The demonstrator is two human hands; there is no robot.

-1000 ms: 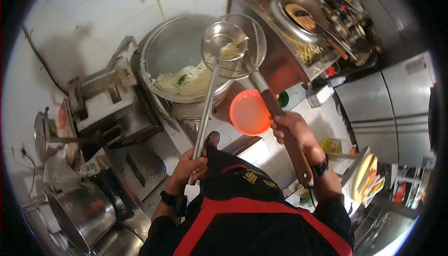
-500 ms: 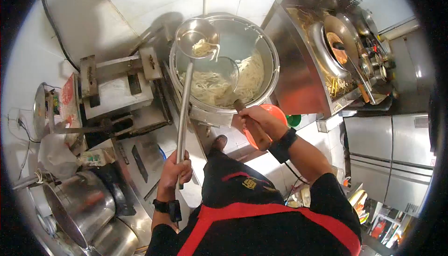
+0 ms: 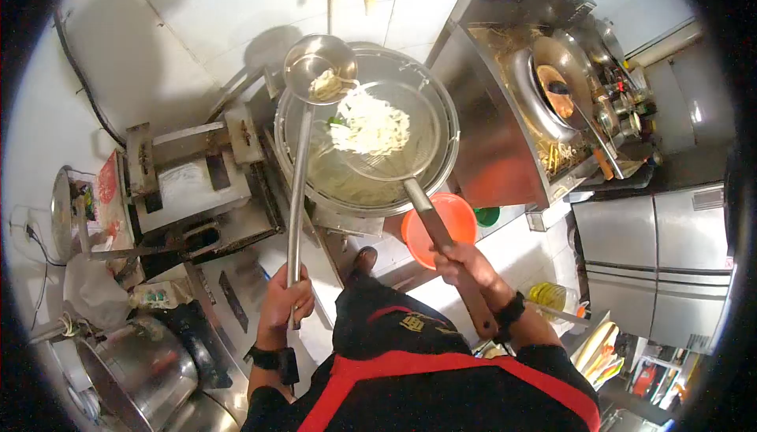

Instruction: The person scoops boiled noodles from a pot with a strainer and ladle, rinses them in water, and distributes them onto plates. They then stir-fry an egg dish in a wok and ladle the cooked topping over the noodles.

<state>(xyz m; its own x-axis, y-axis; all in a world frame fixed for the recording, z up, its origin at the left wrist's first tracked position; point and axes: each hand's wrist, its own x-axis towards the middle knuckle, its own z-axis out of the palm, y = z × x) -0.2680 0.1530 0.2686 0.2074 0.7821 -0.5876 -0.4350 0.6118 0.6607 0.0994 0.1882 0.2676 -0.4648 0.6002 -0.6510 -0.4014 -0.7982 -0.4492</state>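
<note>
My left hand (image 3: 287,299) is closed round the long metal handle of a ladle (image 3: 300,180). The ladle's bowl, with a few pale noodles in it, hangs over the left rim of a large round pot (image 3: 285,165). In my right hand (image 3: 467,265) is the wooden handle of a wire strainer (image 3: 420,126). The strainer's mesh is above the pot and carries a heap of white noodles (image 3: 371,123) with a bit of green at the left. Cloudy liquid shows in the pot below the mesh. The ladle bowl overlaps the strainer's left edge in view.
An orange bucket (image 3: 467,215) stands below the pot, beside a green container (image 3: 487,217). To the right is a stove with a wok (image 3: 569,61) holding another ladle. A press-like metal frame (image 3: 197,188) is at left, near a big steel pot (image 3: 154,369).
The strainer has come up out of the pot's liquid with noodles heaped on it. My right hand has moved back towards my body. The ladle stays over the pot's left side.
</note>
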